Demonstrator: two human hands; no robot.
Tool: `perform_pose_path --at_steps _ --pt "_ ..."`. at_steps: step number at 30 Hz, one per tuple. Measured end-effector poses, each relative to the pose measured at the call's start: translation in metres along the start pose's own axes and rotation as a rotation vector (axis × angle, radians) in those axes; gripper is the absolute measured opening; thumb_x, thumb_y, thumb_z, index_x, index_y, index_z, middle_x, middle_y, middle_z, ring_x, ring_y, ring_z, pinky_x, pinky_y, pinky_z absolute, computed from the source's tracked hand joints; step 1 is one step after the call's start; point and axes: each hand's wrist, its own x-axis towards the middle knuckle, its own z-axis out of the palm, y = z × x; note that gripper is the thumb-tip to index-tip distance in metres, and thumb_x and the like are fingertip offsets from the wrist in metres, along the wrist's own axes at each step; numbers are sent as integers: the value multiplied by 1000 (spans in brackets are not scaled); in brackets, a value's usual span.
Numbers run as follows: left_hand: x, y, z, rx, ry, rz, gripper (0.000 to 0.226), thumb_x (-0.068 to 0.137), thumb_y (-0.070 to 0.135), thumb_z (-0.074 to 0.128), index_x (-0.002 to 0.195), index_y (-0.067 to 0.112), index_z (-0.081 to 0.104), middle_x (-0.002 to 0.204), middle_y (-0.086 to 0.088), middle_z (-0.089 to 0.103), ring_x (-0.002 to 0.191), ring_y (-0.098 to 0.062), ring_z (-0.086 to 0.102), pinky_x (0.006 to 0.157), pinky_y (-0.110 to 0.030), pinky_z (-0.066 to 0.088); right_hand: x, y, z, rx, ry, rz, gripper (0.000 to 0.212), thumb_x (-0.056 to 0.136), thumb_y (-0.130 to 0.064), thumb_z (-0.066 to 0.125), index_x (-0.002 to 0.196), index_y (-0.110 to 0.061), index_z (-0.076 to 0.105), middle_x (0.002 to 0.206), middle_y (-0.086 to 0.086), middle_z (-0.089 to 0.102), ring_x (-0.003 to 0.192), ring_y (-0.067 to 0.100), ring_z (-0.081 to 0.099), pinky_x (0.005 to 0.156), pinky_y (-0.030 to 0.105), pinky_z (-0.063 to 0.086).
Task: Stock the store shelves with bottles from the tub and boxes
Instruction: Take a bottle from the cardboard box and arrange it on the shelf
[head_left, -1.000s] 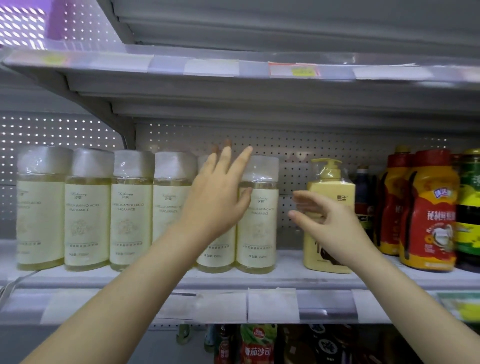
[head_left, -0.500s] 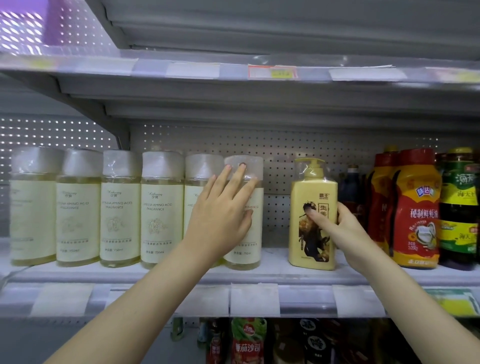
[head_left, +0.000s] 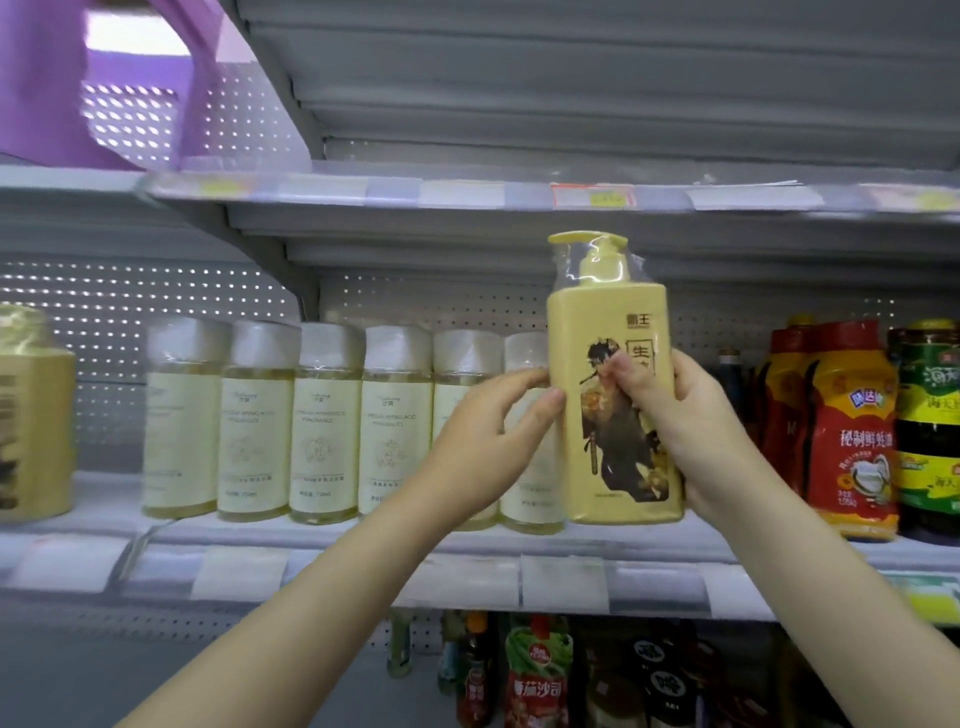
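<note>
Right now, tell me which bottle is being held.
The yellow pump bottle with the dark figure label: left hand and right hand grip its sides; the pale bottles stand on the shelf.

Six pale bottles (head_left: 324, 421) in a row, one yellow pump bottle (head_left: 618, 457), one blurred yellow bottle (head_left: 31, 415) at the left end of the shelf (head_left: 332, 535), two red sauce bottles (head_left: 852, 431), one green-labelled bottle (head_left: 930, 431).

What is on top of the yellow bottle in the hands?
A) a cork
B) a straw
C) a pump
C: the yellow pump bottle, gripped by the right hand and pinched at its edge by the left hand, has a pump head on top.
</note>
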Motion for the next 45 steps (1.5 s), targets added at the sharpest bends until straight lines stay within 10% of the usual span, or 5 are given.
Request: perform_pose_path --at_steps 13,21,45 --pt "-133 7 -181 -329 47 -267 25 91 31 62 115 25 66 106 5 72 95 -6 69 74 -22 57 -85 -47 195 125 -195 82 51 77 -59 56 120 -32 53 109 -3 71 101 17 70 91 47 55" --pt "-198 10 -253 -349 164 -329 25 92 26 61 114 17 69 102 -1 75 95 -12 71 76 -25 58 -115 -76 259 158 -477 164 43 82 -50 54 122 -36 49 114 -9 69 109 11 64 100 40 46" --pt "-189 -21 -300 -133 188 -337 34 92 25 62 126 29 62 112 7 72 105 -9 67 89 -30 56 -71 -58 306 282 -486 85 37 72 -32 72 108 -32 67 109 -13 73 104 7 67 106 43 43"
